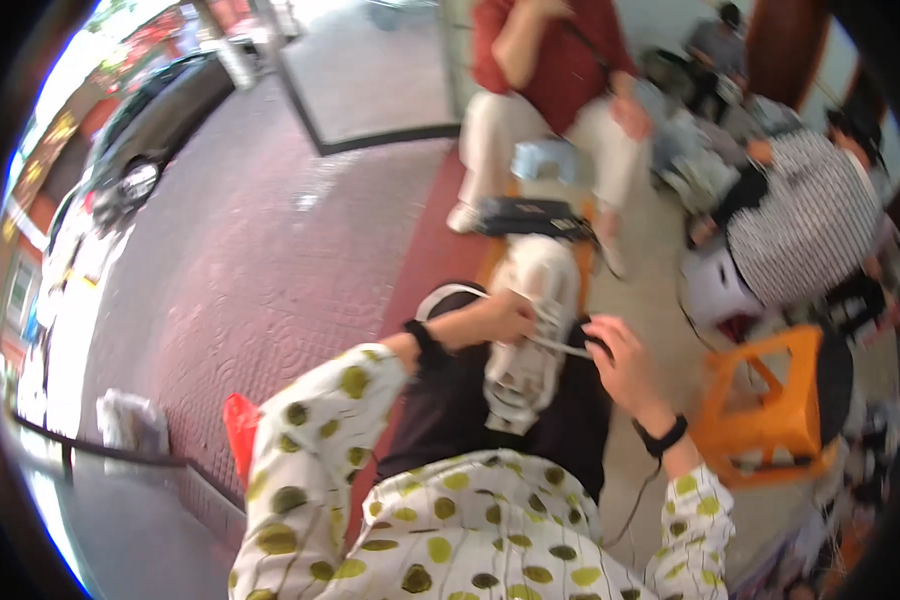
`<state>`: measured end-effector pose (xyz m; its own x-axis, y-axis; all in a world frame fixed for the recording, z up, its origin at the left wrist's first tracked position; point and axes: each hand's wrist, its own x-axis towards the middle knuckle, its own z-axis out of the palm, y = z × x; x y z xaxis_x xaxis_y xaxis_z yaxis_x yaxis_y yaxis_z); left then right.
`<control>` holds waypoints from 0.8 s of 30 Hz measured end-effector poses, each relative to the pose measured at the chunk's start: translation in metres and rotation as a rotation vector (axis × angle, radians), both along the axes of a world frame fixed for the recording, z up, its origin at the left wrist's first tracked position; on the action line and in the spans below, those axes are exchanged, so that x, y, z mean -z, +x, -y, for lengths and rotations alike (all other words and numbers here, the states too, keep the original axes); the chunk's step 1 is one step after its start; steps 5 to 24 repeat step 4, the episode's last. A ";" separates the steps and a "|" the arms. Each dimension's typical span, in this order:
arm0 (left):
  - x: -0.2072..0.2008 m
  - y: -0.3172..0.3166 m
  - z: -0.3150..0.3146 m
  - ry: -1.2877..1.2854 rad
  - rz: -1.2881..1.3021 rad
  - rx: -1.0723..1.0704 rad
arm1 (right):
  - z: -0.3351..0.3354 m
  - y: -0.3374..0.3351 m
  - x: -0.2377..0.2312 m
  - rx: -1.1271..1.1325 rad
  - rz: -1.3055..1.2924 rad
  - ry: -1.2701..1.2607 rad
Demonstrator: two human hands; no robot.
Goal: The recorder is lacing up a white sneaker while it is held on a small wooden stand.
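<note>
A white lace-up shoe (pixel 520 388) lies across my dark-trousered lap, its toe end pointing away from me. My left hand (pixel 502 316) is over the shoe's left side, fingers pinched on a white shoelace (pixel 562 347). From there the lace runs taut to my right hand (pixel 622 362), whose fingers are closed around it just right of the shoe. Another stretch of lace (pixel 446 291) curves in a loop left of my left hand. Both wrists wear black bands. Blur hides the exact eyelets.
A seated person in a red top (pixel 570 70) faces me, with a black bag (pixel 532 217) in front. At the right stand an orange stool (pixel 765 400) and a person in a patterned top (pixel 805 215). A glass door (pixel 370 75) and parked car (pixel 160 130) are beyond.
</note>
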<state>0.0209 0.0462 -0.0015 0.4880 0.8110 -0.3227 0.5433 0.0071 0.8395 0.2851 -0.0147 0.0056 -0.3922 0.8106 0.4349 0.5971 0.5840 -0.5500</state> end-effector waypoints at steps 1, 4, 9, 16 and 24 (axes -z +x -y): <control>0.000 0.002 -0.004 -0.083 0.118 0.005 | -0.004 -0.005 0.009 -0.001 0.014 -0.005; -0.002 -0.016 -0.014 -0.070 0.030 0.053 | -0.032 -0.026 0.041 -0.059 0.133 0.033; -0.002 -0.016 -0.014 -0.070 0.030 0.053 | -0.032 -0.026 0.041 -0.059 0.133 0.033; -0.002 -0.016 -0.014 -0.070 0.030 0.053 | -0.032 -0.026 0.041 -0.059 0.133 0.033; -0.002 -0.016 -0.014 -0.070 0.030 0.053 | -0.032 -0.026 0.041 -0.059 0.133 0.033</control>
